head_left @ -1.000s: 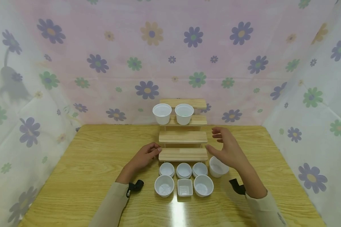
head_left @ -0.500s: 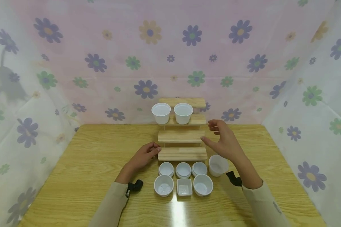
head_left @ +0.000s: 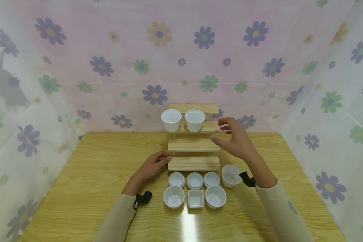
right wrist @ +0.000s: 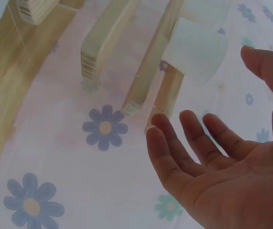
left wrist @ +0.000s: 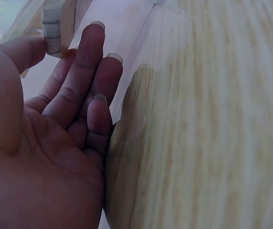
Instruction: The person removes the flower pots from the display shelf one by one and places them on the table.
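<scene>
A stepped wooden rack (head_left: 193, 163) with several boards stands on the table. Two white cups (head_left: 171, 120) (head_left: 194, 120) sit side by side on its second board from the top. Beside the rack's lowest board, my left hand (head_left: 152, 166) has its thumb against the board's end (left wrist: 55, 28), the other fingers loosely extended. My right hand (head_left: 237, 141) hovers at the rack's right side, empty, with thumb and fingers spread apart. In the right wrist view its fingertips (right wrist: 157, 136) stay clear of the nearer cup (right wrist: 198, 50).
In front of the rack are three small round white dishes (head_left: 194, 180), two round white bowls (head_left: 173, 197) (head_left: 216, 197) and a square white dish (head_left: 196, 199). A translucent cup (head_left: 230, 176) stands at the rack's right front. Flowered cloth (head_left: 121, 94) walls the table.
My right hand has risen along the rack's right side, away from me and slightly left, toward the board with the cups. My left hand stays at the lowest board.
</scene>
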### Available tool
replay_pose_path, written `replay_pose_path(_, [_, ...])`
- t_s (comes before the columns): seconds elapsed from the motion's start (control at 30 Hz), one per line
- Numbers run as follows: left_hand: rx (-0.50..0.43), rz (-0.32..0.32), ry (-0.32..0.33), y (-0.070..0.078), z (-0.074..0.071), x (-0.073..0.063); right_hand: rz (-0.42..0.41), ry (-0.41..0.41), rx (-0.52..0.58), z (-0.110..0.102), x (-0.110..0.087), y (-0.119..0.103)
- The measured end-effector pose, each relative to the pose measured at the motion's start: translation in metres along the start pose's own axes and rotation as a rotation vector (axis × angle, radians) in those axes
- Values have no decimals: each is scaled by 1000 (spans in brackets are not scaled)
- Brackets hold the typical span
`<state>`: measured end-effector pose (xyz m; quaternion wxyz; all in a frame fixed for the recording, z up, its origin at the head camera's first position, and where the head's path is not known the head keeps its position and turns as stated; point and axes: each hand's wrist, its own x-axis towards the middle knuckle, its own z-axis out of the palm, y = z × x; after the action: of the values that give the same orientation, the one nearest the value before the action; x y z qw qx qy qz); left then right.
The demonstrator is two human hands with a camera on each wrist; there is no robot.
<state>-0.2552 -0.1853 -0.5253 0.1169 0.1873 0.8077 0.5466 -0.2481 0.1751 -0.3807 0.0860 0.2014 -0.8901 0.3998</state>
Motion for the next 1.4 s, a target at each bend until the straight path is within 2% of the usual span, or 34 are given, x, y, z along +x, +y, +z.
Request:
replay_pose_path(0.4, [2, -17, 2, -1, 0, -1, -38, -19, 19, 0, 25, -3])
replay_pose_path(0.7, [-8, -7, -8, 2, 0, -1, -63, -9, 16, 8, 45, -8])
replay_pose_path(1.0, [-25, 1, -10, 1, 0, 0, -23, -26, 21, 14, 59, -13])
replay_pose_path(1.4, [-17, -3, -4, 2, 1, -1, -37, -54, -41, 23, 73, -17])
